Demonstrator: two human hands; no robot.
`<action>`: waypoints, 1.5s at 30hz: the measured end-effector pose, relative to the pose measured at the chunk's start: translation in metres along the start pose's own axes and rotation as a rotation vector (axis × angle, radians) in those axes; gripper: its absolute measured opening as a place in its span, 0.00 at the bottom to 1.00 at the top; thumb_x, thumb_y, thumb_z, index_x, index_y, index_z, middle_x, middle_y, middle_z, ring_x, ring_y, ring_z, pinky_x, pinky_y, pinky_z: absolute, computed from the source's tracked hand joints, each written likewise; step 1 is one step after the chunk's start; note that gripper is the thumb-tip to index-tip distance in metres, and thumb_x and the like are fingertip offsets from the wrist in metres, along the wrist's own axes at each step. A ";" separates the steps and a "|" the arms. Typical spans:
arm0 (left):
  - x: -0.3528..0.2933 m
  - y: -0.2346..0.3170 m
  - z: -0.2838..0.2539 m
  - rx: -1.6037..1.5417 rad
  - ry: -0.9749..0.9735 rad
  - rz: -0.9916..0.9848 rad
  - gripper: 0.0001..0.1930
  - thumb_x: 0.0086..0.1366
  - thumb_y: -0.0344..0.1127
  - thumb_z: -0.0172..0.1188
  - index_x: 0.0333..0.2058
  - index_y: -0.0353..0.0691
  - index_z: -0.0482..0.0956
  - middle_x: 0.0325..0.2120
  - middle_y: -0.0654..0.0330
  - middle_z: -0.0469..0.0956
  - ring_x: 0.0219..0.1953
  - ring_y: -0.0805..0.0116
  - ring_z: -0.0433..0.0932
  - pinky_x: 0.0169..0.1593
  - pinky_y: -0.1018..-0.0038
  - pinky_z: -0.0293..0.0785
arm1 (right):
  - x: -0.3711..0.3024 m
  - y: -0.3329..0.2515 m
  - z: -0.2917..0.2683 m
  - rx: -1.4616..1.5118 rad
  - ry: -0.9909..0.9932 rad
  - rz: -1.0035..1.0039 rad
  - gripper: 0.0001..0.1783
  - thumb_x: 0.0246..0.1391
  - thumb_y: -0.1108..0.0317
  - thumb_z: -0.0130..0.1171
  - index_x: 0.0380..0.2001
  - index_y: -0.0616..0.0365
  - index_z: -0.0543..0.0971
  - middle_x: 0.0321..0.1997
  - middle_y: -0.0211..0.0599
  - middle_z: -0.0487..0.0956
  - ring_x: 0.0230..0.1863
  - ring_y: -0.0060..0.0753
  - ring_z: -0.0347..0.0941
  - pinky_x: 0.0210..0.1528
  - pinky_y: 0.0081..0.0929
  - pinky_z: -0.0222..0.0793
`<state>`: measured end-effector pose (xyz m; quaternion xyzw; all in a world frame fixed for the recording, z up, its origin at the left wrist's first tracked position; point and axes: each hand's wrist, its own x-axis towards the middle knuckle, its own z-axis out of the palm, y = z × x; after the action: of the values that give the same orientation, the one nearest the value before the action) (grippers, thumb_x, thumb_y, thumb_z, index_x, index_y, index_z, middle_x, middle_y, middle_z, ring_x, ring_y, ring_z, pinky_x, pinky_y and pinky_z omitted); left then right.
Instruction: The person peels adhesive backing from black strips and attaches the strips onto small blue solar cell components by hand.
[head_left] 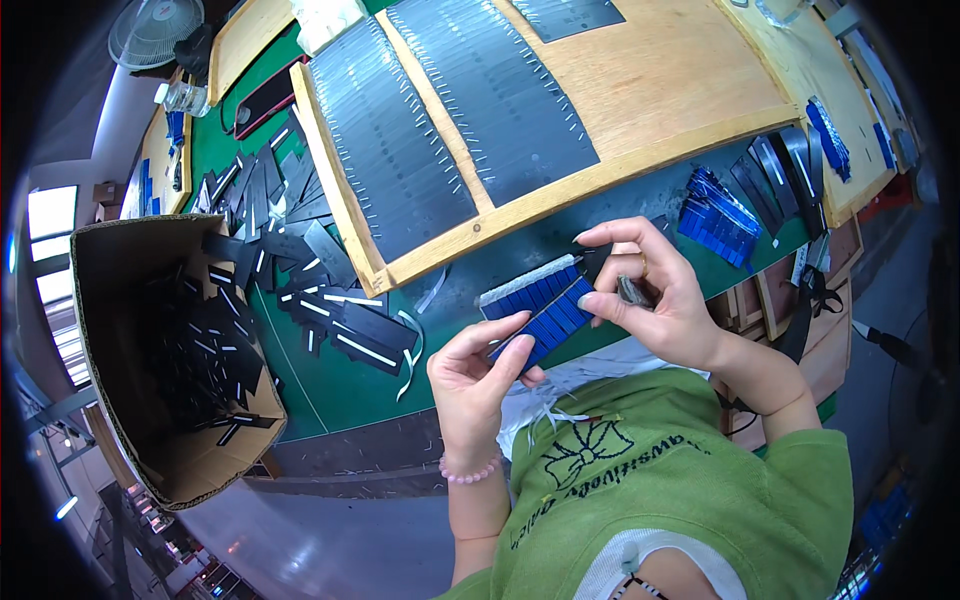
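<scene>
Head view: pinching a blue segmented strip [547,327] by opposite ends in the closed grip of left hand [478,375] and right hand [660,300], above bench's [325,400] near edge; probably handling light, stiffish, favouring end holds.

We see a smooth, faintly glossy, plastic-looking finish on the blue strip [548,328]. The tray [690,85] is smooth wood; the panels [375,140] in it look smooth with a soft sheen. The shirt [690,490] is matt cloth, the box [200,470] matt cardboard, the desk [345,395] smooth, the bottle [185,98] clear, glossy plastic.
</scene>
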<state>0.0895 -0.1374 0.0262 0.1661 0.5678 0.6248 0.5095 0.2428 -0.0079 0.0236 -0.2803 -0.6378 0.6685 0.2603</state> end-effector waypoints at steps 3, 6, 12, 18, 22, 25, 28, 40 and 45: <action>-0.001 -0.001 0.000 -0.024 0.045 0.041 0.12 0.56 0.21 0.60 0.40 0.26 0.77 0.30 0.51 0.78 0.23 0.70 0.78 0.26 0.79 0.76 | -0.003 0.002 -0.001 -0.113 0.144 -0.112 0.28 0.42 0.72 0.68 0.47 0.60 0.68 0.26 0.27 0.75 0.27 0.16 0.67 0.31 0.15 0.60; 0.000 -0.005 -0.003 -0.147 0.030 0.045 0.15 0.57 0.22 0.60 0.44 0.27 0.75 0.34 0.50 0.78 0.26 0.69 0.79 0.30 0.76 0.78 | -0.008 -0.005 -0.003 -0.648 0.094 -0.621 0.28 0.34 0.63 0.72 0.43 0.52 0.74 0.43 0.33 0.79 0.27 0.27 0.66 0.26 0.18 0.62; -0.002 -0.005 0.000 -0.195 -0.048 0.094 0.19 0.57 0.21 0.59 0.48 0.27 0.72 0.42 0.48 0.76 0.32 0.65 0.80 0.36 0.73 0.79 | -0.008 0.004 0.007 -0.839 -0.052 -0.745 0.33 0.32 0.61 0.70 0.47 0.49 0.72 0.51 0.26 0.77 0.25 0.23 0.61 0.24 0.16 0.61; 0.002 0.000 0.005 -0.085 -0.059 0.129 0.15 0.57 0.18 0.56 0.45 0.27 0.75 0.36 0.53 0.75 0.32 0.68 0.79 0.36 0.76 0.79 | 0.004 -0.004 -0.006 -0.497 0.171 -0.368 0.26 0.34 0.68 0.72 0.40 0.58 0.75 0.36 0.35 0.79 0.29 0.27 0.70 0.31 0.21 0.62; -0.001 0.004 0.005 0.165 -0.078 0.267 0.14 0.56 0.15 0.56 0.42 0.30 0.78 0.34 0.58 0.73 0.31 0.72 0.78 0.37 0.80 0.78 | 0.008 0.000 -0.005 -0.081 0.096 -0.106 0.08 0.42 0.76 0.66 0.30 0.61 0.80 0.25 0.29 0.75 0.25 0.16 0.63 0.27 0.16 0.57; -0.001 0.004 0.013 0.049 0.141 0.301 0.24 0.53 0.15 0.60 0.50 0.32 0.68 0.30 0.59 0.73 0.29 0.72 0.78 0.34 0.80 0.78 | 0.000 -0.001 -0.006 -0.017 0.063 -0.057 0.05 0.45 0.80 0.61 0.29 0.63 0.79 0.26 0.29 0.75 0.26 0.15 0.64 0.28 0.15 0.58; 0.004 -0.011 0.013 0.015 0.300 0.463 0.17 0.52 0.16 0.62 0.39 0.33 0.68 0.21 0.62 0.73 0.24 0.72 0.78 0.29 0.78 0.79 | -0.010 0.002 -0.006 -0.180 0.033 -0.297 0.10 0.38 0.80 0.65 0.28 0.62 0.79 0.25 0.35 0.77 0.22 0.22 0.66 0.24 0.19 0.59; 0.002 0.028 -0.052 0.795 0.469 0.455 0.15 0.46 0.19 0.62 0.36 0.34 0.80 0.34 0.57 0.78 0.33 0.67 0.77 0.37 0.74 0.74 | -0.006 -0.032 -0.042 -0.533 -0.092 -0.516 0.28 0.33 0.66 0.72 0.41 0.61 0.76 0.38 0.42 0.78 0.37 0.38 0.75 0.35 0.29 0.69; 0.009 0.049 -0.111 1.636 0.359 0.429 0.24 0.50 0.20 0.60 0.45 0.53 0.79 0.56 0.54 0.65 0.61 0.51 0.57 0.61 0.61 0.56 | -0.001 -0.013 -0.054 -1.035 -0.014 -0.451 0.24 0.30 0.69 0.69 0.37 0.57 0.77 0.33 0.34 0.76 0.31 0.37 0.71 0.32 0.27 0.69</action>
<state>-0.0237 -0.1813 0.0329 0.4833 0.8673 0.1194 0.0035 0.2815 0.0300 0.0350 -0.2237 -0.9284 0.1980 0.2209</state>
